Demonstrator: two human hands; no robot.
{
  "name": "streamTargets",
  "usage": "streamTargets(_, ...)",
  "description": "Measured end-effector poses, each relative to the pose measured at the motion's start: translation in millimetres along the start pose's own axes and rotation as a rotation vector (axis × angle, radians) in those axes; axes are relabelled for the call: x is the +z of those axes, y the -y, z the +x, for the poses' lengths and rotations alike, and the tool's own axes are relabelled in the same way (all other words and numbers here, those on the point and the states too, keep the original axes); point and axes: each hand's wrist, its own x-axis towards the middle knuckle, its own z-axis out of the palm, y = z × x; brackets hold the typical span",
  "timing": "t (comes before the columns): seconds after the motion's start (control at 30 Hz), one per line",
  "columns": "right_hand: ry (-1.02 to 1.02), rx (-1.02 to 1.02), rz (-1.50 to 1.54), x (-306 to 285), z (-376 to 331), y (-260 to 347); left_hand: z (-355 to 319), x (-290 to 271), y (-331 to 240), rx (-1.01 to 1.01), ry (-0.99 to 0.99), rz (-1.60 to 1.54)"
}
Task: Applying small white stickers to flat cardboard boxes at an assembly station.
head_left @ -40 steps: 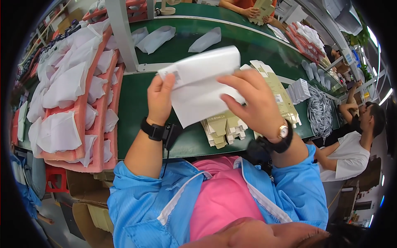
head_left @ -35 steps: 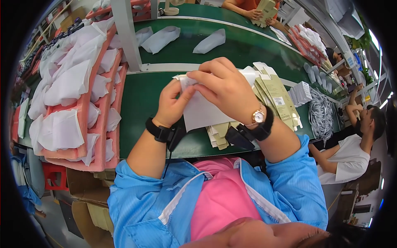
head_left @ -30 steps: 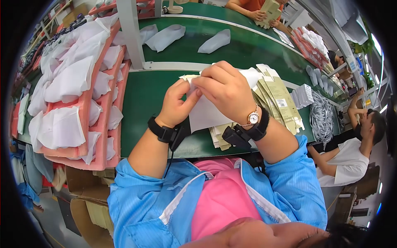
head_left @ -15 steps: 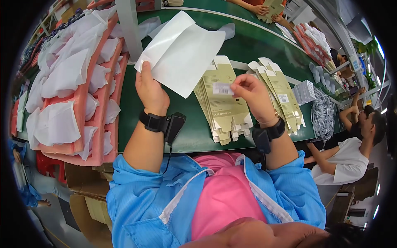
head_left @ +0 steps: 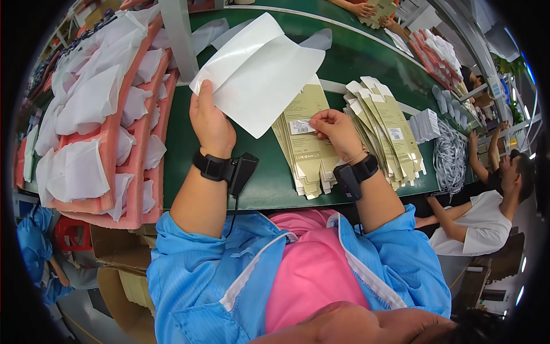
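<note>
My left hand (head_left: 212, 121) is closed on the lower left edge of a large white sheet (head_left: 258, 77), which looks like glossy sticker backing and is lifted above the green table. A small white barcode label (head_left: 302, 126) is pinched at its right end by the fingertips of my right hand (head_left: 338, 133). The label lies against or just over the top of a stack of flat olive-green cartons (head_left: 309, 157); whether it touches fully I cannot tell. Right of my hand a second stack of flat cartons (head_left: 389, 126) shows a similar label on its top one.
Pink foam trays (head_left: 106, 160) with white-wrapped items are piled at the left. Beyond the second stack lie small white boxes (head_left: 424, 126) and a heap of grey cables (head_left: 450, 157). A metal post (head_left: 179, 40) rises at the back left. Other people work across and at the right.
My right hand has moved slightly left and down, bringing the label nearer the top carton. The white sheet has shifted a little to the right.
</note>
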Motion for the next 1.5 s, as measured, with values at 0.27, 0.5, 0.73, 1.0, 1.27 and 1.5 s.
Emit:
streamTargets(0.27, 0.022, 0.004, -0.013, -0.2, 6.0, -8.0, 0.5, -2.1, 2.1, -0.019, 0.016, -0.003)
streamTargets(0.5, -0.102, -0.233, -0.624, 19.4, 0.9, -8.3, 0.8, -2.2, 1.9, -0.022, 0.022, -0.003)
streamTargets(0.73, -0.219, -0.542, -0.83, 24.3, -14.5, 0.2, 2.6, -3.4, -2.2, 0.019, 0.002, -0.015)
streamTargets(1.0, -0.371, -0.711, -0.8, -4.4, -73.7, 65.8, 4.3, -7.0, -3.2, 0.031, 0.0, -0.043)
streamTargets(1.27, -0.463, -0.551, -0.961, -130.5, -86.2, 70.4, 0.2, 1.0, -5.2, -0.008, -0.007, -0.022)
streamTargets(1.5, -0.249, -0.272, -0.852, -189.2, -64.3, -14.9, -0.1, -0.6, -2.6, -0.036, 0.005, -0.003)
